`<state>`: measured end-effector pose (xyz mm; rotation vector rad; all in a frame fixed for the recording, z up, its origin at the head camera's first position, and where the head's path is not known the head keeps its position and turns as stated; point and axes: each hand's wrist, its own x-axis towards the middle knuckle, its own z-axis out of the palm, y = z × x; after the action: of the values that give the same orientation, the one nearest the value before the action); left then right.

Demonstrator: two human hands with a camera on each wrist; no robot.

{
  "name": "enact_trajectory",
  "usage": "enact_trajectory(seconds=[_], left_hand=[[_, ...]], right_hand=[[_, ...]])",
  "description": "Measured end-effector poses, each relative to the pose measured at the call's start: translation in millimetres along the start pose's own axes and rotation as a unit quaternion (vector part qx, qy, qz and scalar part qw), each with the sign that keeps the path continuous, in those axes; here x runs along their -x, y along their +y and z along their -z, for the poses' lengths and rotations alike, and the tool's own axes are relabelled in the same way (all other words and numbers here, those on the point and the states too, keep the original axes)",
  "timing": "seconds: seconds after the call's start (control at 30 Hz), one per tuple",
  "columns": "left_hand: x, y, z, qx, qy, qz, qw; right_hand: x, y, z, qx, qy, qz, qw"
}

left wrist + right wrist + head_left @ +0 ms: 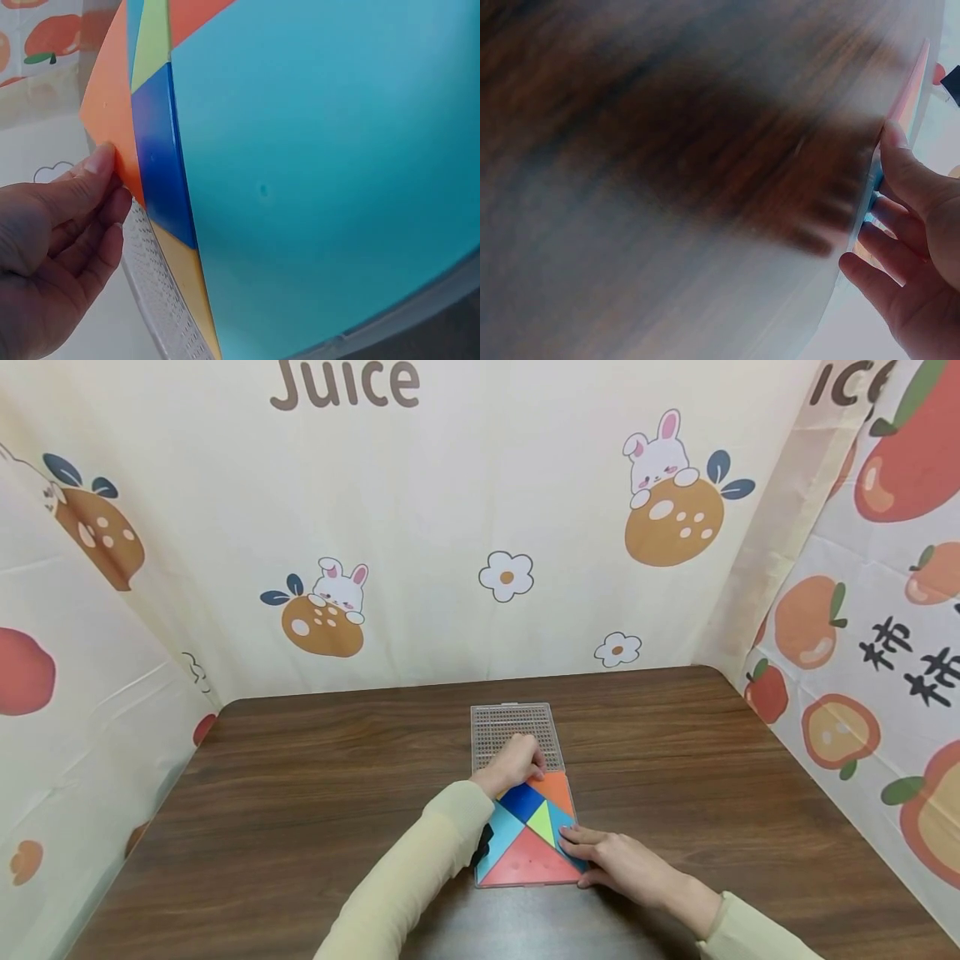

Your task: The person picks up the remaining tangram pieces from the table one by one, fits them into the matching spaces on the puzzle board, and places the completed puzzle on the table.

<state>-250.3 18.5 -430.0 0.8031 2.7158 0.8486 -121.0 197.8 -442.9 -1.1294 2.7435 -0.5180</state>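
A tangram case [525, 886] lies unfolded on the table, its tray filled with coloured flat pieces. At the far end of the tray my left hand [513, 763] pinches the edge of the orange triangle [557, 789], thumb on its face in the left wrist view. Beside that piece sit a dark blue square [161, 157] and a yellow piece [184, 277], partly covered by the hand in the head view. My right hand [622, 863] rests its fingers on the blue piece [564, 837] at the right edge, thumb by the near corner. Red [528, 860], teal [501, 839] and green [541, 823] triangles fill the rest.
Beyond the tray, the case's grey gridded lid [513, 722] lies flat. A dark wood table [337, 777] extends on both sides, with printed curtains [450, 510] along its back and sides. My left forearm [420, 868] crosses the table's front left of the tray.
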Motion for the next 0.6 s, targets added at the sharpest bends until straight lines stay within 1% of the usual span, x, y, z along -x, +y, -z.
enact_trajectory(seconds=[0.2,0.47,0.6], left_hand=[[1.3,0.0,1.2,-0.024,0.003,-0.002,0.9997],[3.2,-0.7,1.5,-0.04,-0.014,0.004,0.9991],[6.9,0.9,3.2,-0.055,-0.02,0.003,0.9983]], right_hand=[[-0.2,-0.7,1.0,-0.001,-0.002,-0.005,1.0],[0.2,-1.4,1.0,-0.001,-0.006,-0.011,1.0],[0.0,-1.5,0.9,0.003,-0.007,-0.009,1.0]])
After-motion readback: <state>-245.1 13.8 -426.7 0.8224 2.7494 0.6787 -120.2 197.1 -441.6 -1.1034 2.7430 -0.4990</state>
